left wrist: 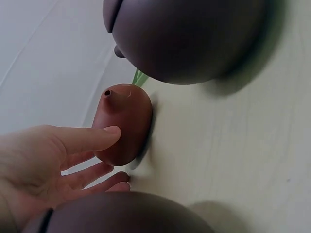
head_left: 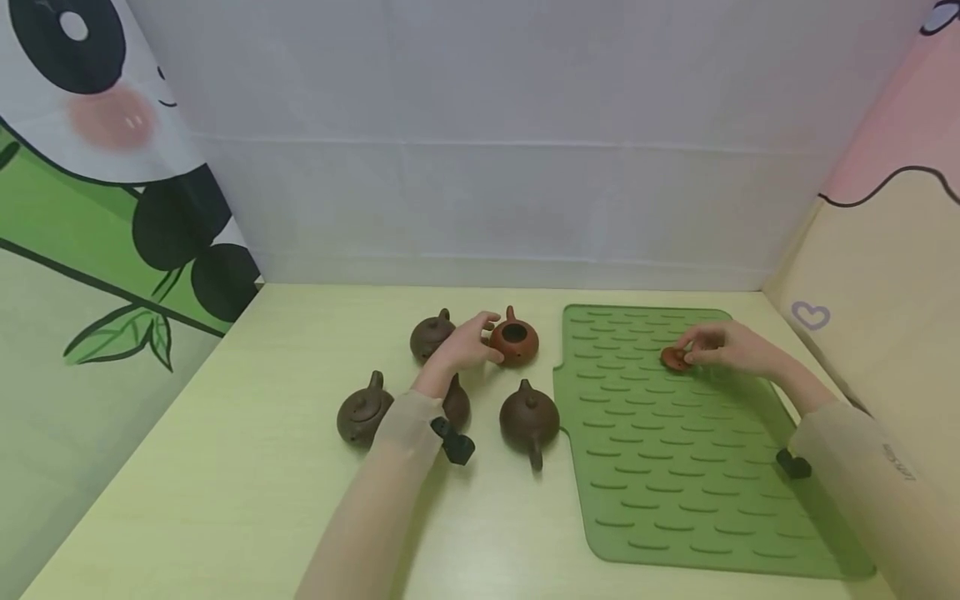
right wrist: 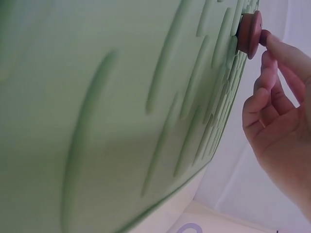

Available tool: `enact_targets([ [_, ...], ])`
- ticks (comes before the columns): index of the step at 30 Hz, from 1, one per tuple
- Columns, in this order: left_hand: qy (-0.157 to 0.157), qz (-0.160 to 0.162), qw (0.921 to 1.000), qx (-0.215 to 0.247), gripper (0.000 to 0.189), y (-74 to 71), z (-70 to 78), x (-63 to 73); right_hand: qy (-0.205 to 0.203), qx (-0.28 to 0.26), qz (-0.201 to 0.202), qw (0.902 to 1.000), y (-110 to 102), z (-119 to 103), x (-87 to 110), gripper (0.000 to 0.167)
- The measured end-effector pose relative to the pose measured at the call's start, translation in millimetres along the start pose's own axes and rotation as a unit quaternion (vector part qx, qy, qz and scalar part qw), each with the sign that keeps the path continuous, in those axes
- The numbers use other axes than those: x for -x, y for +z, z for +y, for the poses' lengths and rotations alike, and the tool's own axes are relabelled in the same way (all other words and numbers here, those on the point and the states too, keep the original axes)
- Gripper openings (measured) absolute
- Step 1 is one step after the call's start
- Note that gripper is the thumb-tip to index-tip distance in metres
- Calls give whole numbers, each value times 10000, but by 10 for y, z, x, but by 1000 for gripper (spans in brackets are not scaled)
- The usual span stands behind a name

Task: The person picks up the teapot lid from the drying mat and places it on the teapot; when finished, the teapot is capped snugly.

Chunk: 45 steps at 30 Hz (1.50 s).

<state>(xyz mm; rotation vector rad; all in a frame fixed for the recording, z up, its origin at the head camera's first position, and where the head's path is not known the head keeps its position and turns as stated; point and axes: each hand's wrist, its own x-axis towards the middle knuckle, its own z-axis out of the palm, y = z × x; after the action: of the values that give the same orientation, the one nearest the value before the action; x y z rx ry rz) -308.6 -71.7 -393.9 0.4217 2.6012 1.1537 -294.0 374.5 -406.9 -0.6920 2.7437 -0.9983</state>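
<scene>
A reddish-brown clay teapot (head_left: 522,353) stands without its lid, its dark round opening facing up. Beside it is my left hand (head_left: 467,343), fingers and thumb spread at its left side; the thumb overlaps the teapot's body (left wrist: 133,116) in the left wrist view. Over on the green mat (head_left: 637,433), my right hand (head_left: 731,346) pinches the small knob of a reddish teapot lid (head_left: 672,361) between thumb and forefinger. Seen from the right wrist, the lid (right wrist: 251,36) is right at the mat's ridged surface, its knob toward the fingertips.
Several dark brown teapots share the table: one (head_left: 429,337) behind the left wrist, one (head_left: 360,421) left of the forearm, one (head_left: 456,407) partly hidden by the left arm, and one (head_left: 528,417) near the mat's left edge. A pale cloth wall (head_left: 510,208) rises behind.
</scene>
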Motion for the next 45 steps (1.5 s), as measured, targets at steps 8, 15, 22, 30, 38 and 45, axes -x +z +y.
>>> enact_targets([
  [8, -35, 39, 10000, -66, 63, -1, -33, -5, 94, -16, 8, 10000, 12, 43, -8, 21],
  [15, -86, 11, 9999, -82, 61, -9, -14, 15, 90, 74, 104, 9999, 35, 36, -7, 18],
  [22, -116, 19, 9999, -88, 61, -7, -29, -3, 123, 235, 74, 9996, 21, -4, -17, 19],
  [30, -170, 13, 9998, -50, 62, -4, -47, -11, 184, 640, 44, 9978, -53, -116, -140, 18],
  [38, -215, 23, 9998, -28, 62, -7, -47, -16, 69, 350, 19, 9994, -22, -401, -420, 16],
  [45, -196, 43, 9998, -84, 61, -5, -52, -32, -90, 195, 0, 9998, 104, -720, -715, 18],
])
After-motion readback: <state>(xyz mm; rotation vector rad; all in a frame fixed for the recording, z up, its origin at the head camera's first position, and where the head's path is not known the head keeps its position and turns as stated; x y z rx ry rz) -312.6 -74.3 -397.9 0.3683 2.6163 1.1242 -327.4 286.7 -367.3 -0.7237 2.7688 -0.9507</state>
